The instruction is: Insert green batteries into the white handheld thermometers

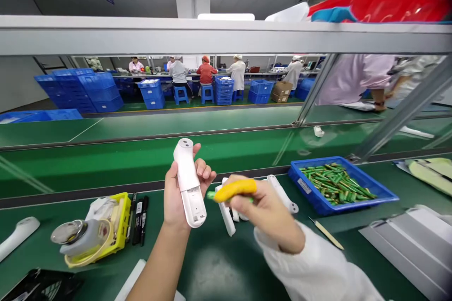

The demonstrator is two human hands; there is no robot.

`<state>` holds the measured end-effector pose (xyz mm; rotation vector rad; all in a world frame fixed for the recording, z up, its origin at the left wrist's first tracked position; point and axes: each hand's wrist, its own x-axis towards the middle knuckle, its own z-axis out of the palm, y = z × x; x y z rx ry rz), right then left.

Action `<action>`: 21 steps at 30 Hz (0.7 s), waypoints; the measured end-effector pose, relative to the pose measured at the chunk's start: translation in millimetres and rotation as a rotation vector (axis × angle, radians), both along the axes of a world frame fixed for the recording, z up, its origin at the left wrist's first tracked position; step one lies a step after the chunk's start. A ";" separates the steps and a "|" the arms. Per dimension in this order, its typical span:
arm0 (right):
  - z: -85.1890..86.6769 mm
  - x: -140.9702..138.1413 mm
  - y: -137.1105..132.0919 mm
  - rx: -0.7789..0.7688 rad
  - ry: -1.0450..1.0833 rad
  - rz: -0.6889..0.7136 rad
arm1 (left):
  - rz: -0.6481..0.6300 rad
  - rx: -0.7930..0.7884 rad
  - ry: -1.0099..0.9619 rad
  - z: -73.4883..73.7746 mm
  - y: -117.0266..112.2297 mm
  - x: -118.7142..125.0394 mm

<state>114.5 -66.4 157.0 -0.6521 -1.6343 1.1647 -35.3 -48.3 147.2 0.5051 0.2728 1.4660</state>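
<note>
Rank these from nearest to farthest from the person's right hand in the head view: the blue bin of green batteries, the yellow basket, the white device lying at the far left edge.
From the right hand:
1. Blue bin of green batteries, just to its right.
2. Yellow basket, to the left, beyond the left hand.
3. White device, at the far left edge of the bench.

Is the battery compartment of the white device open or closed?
Open: the white device in the left hand shows a bare recess at its lower end.

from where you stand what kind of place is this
Most likely an electronics assembly line in a factory: long green conveyor belts, a blue plastic bin of green batteries, stacked blue crates, and a left hand holding a white plastic handheld device.
</note>
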 end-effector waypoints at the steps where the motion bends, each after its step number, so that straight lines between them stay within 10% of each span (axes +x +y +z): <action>1: -3.5 -11.2 -4.1 0.076 -0.030 0.007 | 0.014 0.007 -0.005 -0.3 -0.8 0.6; 8: -34.8 -33.0 -7.0 0.409 -0.213 -0.152 | 0.130 0.091 0.026 -5.2 2.9 -0.6; 15: -44.7 -35.5 6.0 -0.265 0.032 0.020 | 0.061 0.253 0.136 -16.2 7.6 5.3; 21: -47.8 -22.4 25.6 -0.352 0.142 0.129 | 0.177 0.130 0.122 -26.2 18.3 8.4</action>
